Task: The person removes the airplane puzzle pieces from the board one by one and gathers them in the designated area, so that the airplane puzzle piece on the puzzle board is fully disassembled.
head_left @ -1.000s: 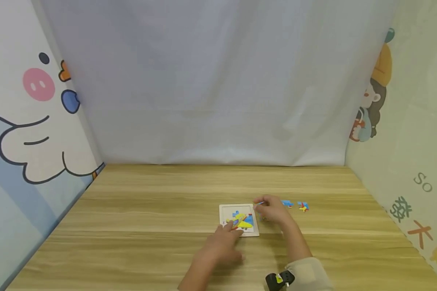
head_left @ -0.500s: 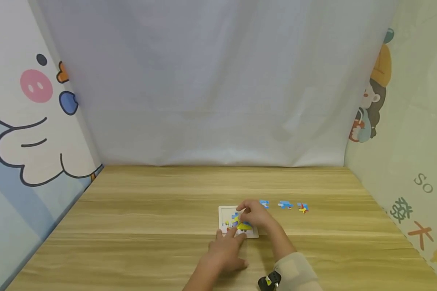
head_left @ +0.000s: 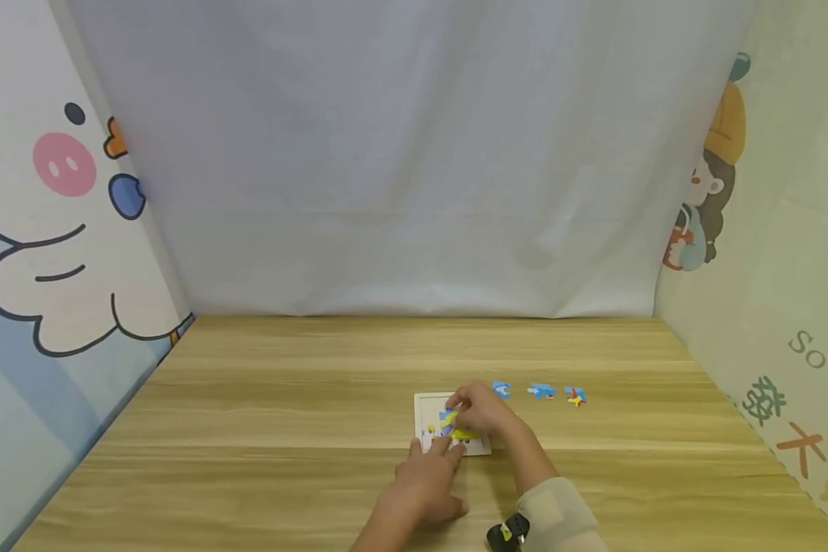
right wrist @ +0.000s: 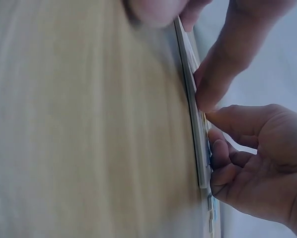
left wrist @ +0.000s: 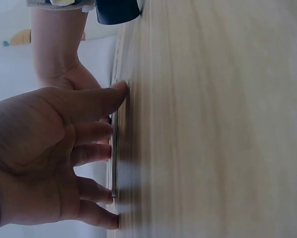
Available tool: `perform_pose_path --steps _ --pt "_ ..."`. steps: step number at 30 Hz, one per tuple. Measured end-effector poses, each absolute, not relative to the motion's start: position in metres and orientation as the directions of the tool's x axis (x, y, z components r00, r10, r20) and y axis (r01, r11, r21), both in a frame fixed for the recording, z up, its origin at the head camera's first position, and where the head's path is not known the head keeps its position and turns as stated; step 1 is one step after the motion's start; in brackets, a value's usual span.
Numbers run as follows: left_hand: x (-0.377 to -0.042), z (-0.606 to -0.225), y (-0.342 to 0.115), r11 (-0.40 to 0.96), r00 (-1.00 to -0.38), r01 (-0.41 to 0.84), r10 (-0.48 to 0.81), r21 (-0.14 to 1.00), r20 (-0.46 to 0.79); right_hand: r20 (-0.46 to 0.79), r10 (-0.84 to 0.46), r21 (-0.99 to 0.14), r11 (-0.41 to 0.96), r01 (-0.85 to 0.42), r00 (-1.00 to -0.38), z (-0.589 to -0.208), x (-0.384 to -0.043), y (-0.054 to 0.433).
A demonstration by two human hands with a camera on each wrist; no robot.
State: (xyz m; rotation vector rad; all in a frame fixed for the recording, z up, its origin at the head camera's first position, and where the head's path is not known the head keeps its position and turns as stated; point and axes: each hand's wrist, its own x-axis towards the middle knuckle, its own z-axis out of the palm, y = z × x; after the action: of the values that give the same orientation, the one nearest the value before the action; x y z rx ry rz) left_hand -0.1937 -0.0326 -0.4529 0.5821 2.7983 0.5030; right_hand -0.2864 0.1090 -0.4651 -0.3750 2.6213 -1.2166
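A small jigsaw tray with a pale frame lies on the table, partly filled with blue and yellow airplane pieces. My left hand rests at the tray's near edge with spread, fairly straight fingers; in the left wrist view its fingertips come down along the tray edge. Over the tray's right part, my right hand has thumb and fingers curled down around a puzzle piece, mostly hidden by the hand. In the right wrist view, its thumb meets the tray surface close to a left-hand finger.
Three loose blue puzzle pieces lie in a row beyond the tray to the right: one near the right hand, a middle piece and one with red and yellow. A grey curtain hangs behind the table.
My right hand has moved left from beside the tray to over it, taking a puzzle piece from the table at the tray's right. My left hand stays at the near edge, shifting slightly.
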Motion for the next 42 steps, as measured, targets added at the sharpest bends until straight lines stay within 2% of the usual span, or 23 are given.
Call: perform_pose_path --steps 11,18,23,37,42 --pt "-0.193 -0.453 -0.031 0.878 -0.902 0.329 0.401 0.348 -0.160 -0.074 -0.327 -0.764 0.625 -0.157 -0.942 -0.467 -0.289 0.108" --pt "-0.192 -0.454 -0.028 0.902 -0.909 0.343 0.389 0.262 -0.148 -0.061 -0.307 -0.734 0.659 -0.166 -0.950 -0.468 -0.286 0.106" --pt "-0.191 -0.453 -0.028 0.905 -0.908 0.351 0.392 0.241 -0.151 -0.059 -0.295 -0.737 0.657 -0.158 -0.954 -0.466 -0.283 0.105" --pt "-0.192 -0.454 -0.030 0.900 -0.904 0.355 0.399 0.254 -0.151 0.035 -0.345 -0.829 0.514 -0.220 -0.938 -0.468 -0.283 0.114" --pt "-0.193 -0.453 -0.030 0.896 -0.900 0.362 0.408 0.257 -0.157 0.060 -0.284 -0.883 0.432 -0.184 -0.957 -0.465 -0.280 0.121"
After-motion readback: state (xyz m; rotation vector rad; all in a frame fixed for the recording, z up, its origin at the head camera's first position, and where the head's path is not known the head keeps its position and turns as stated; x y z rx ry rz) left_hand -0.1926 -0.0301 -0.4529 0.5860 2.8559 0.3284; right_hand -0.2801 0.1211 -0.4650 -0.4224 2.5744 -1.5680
